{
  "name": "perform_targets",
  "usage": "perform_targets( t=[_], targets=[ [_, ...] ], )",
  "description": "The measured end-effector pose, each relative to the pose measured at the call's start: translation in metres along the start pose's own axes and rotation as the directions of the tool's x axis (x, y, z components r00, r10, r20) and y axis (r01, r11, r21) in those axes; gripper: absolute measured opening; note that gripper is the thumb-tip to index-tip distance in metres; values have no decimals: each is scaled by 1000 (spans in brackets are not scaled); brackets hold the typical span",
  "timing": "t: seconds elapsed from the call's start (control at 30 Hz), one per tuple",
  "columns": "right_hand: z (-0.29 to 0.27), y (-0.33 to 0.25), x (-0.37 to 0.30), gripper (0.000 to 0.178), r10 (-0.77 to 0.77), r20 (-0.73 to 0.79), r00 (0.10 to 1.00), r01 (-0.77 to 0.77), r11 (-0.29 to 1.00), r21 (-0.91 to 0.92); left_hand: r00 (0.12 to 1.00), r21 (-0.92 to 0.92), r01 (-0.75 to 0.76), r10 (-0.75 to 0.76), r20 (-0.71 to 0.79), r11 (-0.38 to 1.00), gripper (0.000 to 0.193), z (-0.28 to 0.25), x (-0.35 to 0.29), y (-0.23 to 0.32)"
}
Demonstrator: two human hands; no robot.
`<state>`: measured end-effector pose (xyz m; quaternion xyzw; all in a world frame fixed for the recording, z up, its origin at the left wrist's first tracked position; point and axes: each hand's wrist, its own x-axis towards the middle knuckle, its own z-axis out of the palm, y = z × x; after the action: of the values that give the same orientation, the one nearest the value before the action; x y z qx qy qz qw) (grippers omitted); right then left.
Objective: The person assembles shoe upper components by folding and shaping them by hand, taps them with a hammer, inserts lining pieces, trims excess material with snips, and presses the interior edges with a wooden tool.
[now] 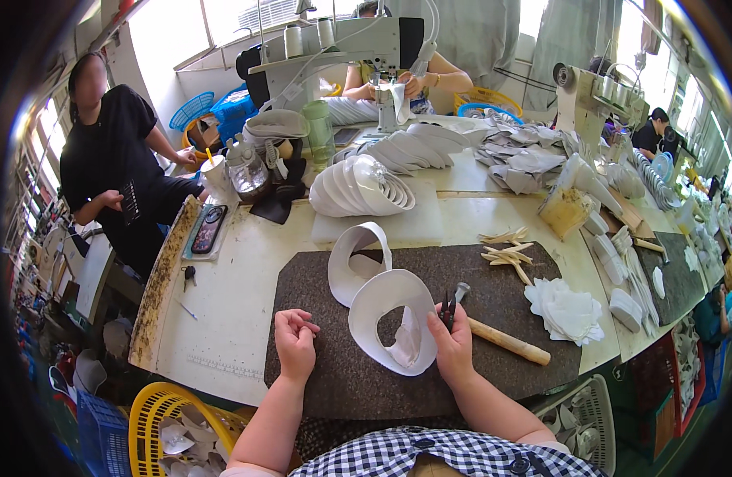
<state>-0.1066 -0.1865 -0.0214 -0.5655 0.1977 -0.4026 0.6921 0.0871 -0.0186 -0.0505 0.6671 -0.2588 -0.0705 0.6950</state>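
A white ring-shaped piece, much like a shoe upper, stands on the dark slab between my hands. My right hand is closed around small black pliers or snips, with the thumb side against the piece's right edge. To the left of it, my left hand is closed with curled fingers; whatever they may hold is hidden. Just behind stands a similar white piece. A hammer with a wooden handle lies right of my right hand, its metal head pointing away.
Nested white pieces stand behind the slab. White cutouts and pale strips lie on the right. A phone and keys lie left. A yellow basket is below. One person sits behind a sewing machine; another person is left.
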Motion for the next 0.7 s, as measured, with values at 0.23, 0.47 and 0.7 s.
perform_targets(
  t=[0.23,0.47,0.7],
  targets=[
    [-77,-71,45,24,-247,-403,881,264,964,-12,997,91,-60,63,-34,994,27,-18,10,-38],
    [-324,-243,-93,18,-486,-866,117,372,830,-415,995,167,15,-32,100,986,19,-8,1,5],
    [-466,-301,-302,26,-391,-636,-665,102,797,-596,990,101,41,-54,129,994,19,3,1,8]
  ],
)
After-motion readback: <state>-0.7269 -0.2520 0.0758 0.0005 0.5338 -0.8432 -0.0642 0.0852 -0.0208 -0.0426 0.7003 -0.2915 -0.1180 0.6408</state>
